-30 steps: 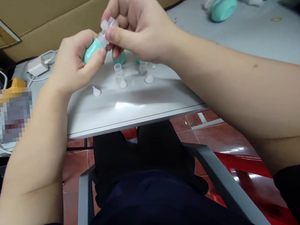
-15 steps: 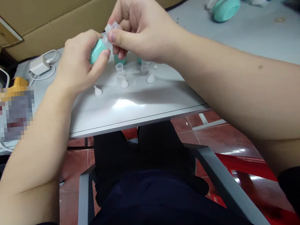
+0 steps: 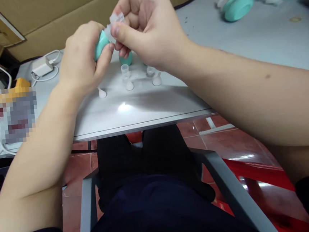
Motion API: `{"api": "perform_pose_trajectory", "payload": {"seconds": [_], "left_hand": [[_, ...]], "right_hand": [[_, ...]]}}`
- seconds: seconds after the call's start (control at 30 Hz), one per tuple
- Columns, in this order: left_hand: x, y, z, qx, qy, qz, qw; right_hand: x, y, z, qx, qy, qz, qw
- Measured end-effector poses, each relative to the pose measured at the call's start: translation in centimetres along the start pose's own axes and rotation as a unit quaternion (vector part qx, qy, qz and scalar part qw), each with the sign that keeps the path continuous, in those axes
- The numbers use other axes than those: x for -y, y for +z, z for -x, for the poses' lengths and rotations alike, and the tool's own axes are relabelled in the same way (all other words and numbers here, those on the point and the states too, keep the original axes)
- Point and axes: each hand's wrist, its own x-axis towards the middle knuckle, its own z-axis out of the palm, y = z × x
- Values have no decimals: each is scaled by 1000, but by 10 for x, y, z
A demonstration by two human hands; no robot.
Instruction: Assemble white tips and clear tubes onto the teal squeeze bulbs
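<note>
My left hand (image 3: 84, 59) is closed around a small teal bottle (image 3: 101, 45), which tilts up to the right. At its neck, my right hand (image 3: 138, 30) pinches a translucent plastic piece (image 3: 117, 21) between thumb and fingers. Whether that piece is a cap or an insert I cannot make out. Below the hands, another teal bottle (image 3: 126, 59) stands on the table, partly hidden by my right fingers. In front of it are a clear cup-shaped cap (image 3: 125, 71) and a white teardrop-shaped part (image 3: 129, 85). Two similar parts lie to either side, one on the left (image 3: 102, 93) and one on the right (image 3: 156, 79).
Several larger teal bottles (image 3: 238, 8) with white tops lie at the back right of the grey table (image 3: 143, 115). A white charger (image 3: 42, 67) with its cable and a yellow-orange tool (image 3: 19, 88) lie at the left. Cardboard (image 3: 62, 19) walls off the back.
Both hands, with the bottle and the translucent piece, have risen slightly. My right hand still pinches the piece at the bottle's neck. The whole view has shifted a little.
</note>
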Motion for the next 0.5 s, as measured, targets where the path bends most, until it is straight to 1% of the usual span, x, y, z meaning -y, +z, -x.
{"api": "perform_pose_trajectory", "payload": {"seconds": [0.1, 0.2, 0.23, 0.3, 0.33, 0.37, 0.4, 0.43, 0.47, 0.5], "left_hand": [[-1, 3, -2, -19, 3, 24, 1000], [-5, 3, -2, -73, 18, 59, 995], [-6, 3, -2, -72, 19, 55, 996], [-8, 0, -2, -46, 7, 22, 999], [-6, 0, -1, -10, -10, -7, 1000], [-4, 1, 1, 5, -17, -29, 999], [1, 4, 3, -61, 22, -35, 997], [6, 7, 4, -60, 47, -45, 996], [11, 11, 6, -48, 56, -55, 996], [16, 14, 8, -57, 44, -74, 995]], "right_hand": [[3, 1, -4, -1, 52, -9, 999], [6, 1, -5, 2, 85, -2, 996], [6, 2, -5, -4, 82, 5, 997], [7, 3, -3, -22, 64, 24, 997], [7, 4, -2, -30, 56, 34, 997], [7, 4, -1, -34, 52, 43, 997], [8, 5, 0, -35, 52, 52, 997], [8, 5, 1, -36, 55, 59, 996], [9, 5, 1, -37, 59, 67, 995], [9, 5, 2, -39, 64, 73, 995]]}}
